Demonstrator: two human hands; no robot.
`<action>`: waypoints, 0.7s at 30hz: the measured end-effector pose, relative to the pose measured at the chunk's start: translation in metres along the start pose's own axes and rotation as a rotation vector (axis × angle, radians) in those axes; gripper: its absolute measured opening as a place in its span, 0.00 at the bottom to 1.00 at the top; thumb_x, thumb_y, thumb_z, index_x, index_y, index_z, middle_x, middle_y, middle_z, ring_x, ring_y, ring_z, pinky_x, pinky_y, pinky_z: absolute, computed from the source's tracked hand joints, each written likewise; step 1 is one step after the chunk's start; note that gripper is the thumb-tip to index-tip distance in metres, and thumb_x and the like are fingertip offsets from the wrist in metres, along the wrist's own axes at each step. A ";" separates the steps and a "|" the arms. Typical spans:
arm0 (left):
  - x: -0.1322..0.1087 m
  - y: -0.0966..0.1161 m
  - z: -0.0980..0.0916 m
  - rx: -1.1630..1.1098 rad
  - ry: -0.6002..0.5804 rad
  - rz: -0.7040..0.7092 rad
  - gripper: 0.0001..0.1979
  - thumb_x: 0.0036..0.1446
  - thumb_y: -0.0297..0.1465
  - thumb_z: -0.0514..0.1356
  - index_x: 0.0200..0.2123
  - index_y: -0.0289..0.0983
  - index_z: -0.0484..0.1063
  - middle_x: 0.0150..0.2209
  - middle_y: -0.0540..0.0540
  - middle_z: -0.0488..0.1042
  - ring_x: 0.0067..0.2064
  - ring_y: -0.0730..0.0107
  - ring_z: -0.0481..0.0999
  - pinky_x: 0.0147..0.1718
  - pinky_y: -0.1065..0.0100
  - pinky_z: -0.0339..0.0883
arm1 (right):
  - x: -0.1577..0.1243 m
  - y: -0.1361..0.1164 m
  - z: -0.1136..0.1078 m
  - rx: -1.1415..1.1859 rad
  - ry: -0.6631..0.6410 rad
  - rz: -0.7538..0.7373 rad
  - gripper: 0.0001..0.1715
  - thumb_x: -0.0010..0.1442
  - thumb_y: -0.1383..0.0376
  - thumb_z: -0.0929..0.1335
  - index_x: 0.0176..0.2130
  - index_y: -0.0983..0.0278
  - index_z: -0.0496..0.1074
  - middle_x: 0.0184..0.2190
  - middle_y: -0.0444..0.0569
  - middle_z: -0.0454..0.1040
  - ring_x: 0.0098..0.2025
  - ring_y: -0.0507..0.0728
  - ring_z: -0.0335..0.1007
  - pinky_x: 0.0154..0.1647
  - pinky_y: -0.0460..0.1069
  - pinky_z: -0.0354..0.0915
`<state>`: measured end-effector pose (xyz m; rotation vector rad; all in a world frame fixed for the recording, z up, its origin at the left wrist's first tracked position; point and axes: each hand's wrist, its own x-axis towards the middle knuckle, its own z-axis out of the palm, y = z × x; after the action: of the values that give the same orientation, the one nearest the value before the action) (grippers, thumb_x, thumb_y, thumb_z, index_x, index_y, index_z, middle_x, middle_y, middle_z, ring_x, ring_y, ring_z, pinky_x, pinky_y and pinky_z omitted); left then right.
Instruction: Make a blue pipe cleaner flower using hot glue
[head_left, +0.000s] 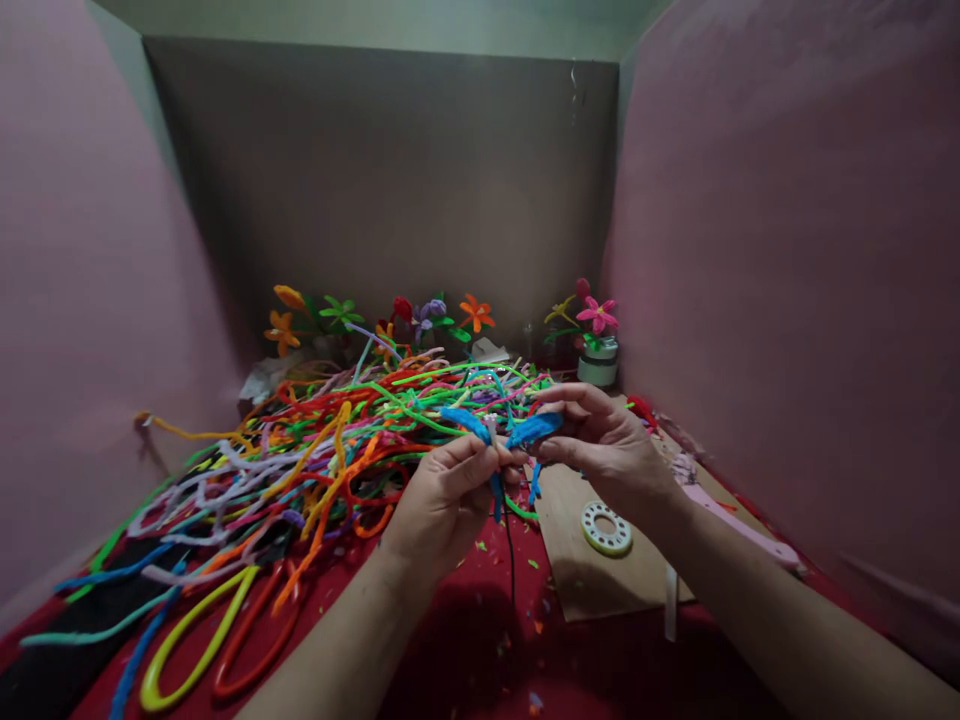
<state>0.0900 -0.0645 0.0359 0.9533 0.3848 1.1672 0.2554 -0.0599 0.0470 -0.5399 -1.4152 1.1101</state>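
2 petals spread wide on a blue fuzzy piece (534, 431), centre of frame, held above a red cloth (465, 620). Left hand (442, 500): closed, thumb and fingers pinching the middle of the piece. Right hand (619, 450): half open, fingers curved, thumb and fingertips at the right-hand petal; cannot tell whether they grip it. Thin dark stem (511, 560) below the left fingertips. Tangle of multicoloured pipe cleaners (300, 450) fills centre left; yellow loop (199, 640) at lower left. Cardboard (574, 585) lower right of centre, 1 holed ring (622, 546) lying on it. Fuzzy flowers along the back; 1 pink bloom (598, 315) right of centre, above a pale round container (598, 368).
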 end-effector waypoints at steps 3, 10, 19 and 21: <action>-0.001 -0.001 -0.001 -0.012 -0.020 -0.040 0.05 0.45 0.29 0.65 0.25 0.32 0.76 0.26 0.46 0.76 0.27 0.77 0.72 0.30 0.76 0.65 | -0.002 0.005 0.002 -0.055 0.029 -0.060 0.11 0.48 0.71 0.72 0.34 0.61 0.73 0.29 0.41 0.72 0.31 0.50 0.70 0.33 0.46 0.69; 0.001 0.000 -0.003 0.097 0.040 -0.084 0.07 0.48 0.30 0.63 0.29 0.31 0.76 0.30 0.43 0.77 0.29 0.71 0.75 0.32 0.70 0.67 | -0.002 -0.013 -0.011 -0.193 0.082 -0.205 0.06 0.47 0.72 0.72 0.28 0.61 0.75 0.26 0.43 0.71 0.28 0.50 0.67 0.26 0.44 0.66; -0.003 -0.001 0.001 0.183 -0.002 -0.160 0.06 0.49 0.29 0.63 0.25 0.31 0.73 0.24 0.44 0.77 0.26 0.71 0.76 0.28 0.73 0.68 | -0.001 -0.016 -0.007 -0.426 -0.038 -0.245 0.01 0.50 0.67 0.71 0.29 0.61 0.74 0.26 0.45 0.71 0.28 0.51 0.65 0.28 0.46 0.63; -0.003 -0.001 0.002 0.197 -0.016 -0.153 0.06 0.49 0.29 0.63 0.26 0.31 0.73 0.24 0.43 0.77 0.27 0.70 0.76 0.29 0.72 0.68 | -0.002 -0.015 -0.007 -0.495 -0.031 -0.290 0.01 0.51 0.67 0.70 0.29 0.61 0.74 0.26 0.45 0.71 0.30 0.52 0.65 0.30 0.47 0.63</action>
<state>0.0908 -0.0678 0.0351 1.0839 0.5584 0.9943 0.2663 -0.0662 0.0574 -0.6399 -1.7421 0.5361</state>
